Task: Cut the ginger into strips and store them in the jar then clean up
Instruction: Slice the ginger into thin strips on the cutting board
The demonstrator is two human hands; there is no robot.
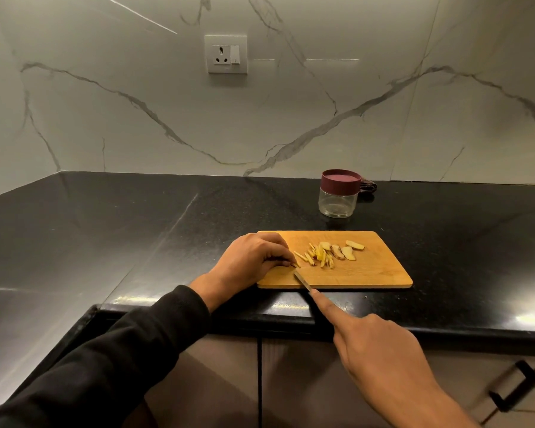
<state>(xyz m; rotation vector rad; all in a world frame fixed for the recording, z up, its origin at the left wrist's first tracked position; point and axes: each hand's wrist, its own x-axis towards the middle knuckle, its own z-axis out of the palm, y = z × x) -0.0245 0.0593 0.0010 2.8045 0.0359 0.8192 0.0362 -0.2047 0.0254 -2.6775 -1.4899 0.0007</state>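
Ginger (325,254) on the board (368,270), partly in strips: left hand (254,257) pinches a piece, right hand (380,353) grips the knife (301,281); slices await cutting, likely next.

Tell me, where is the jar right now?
In the head view, the jar stands with its maroon lid on, on the black counter behind the cutting board, close to the marble wall, a dark cloth behind it.

The knife's handle is buried inside the right hand (380,353); only the thin steel blade (301,280) shows. A dark patterned cloth (366,186) hides mostly behind the clear maroon-lidded jar (338,193) (what it is, unclear). The black sleeve (105,366) runs off the frame's bottom edge.
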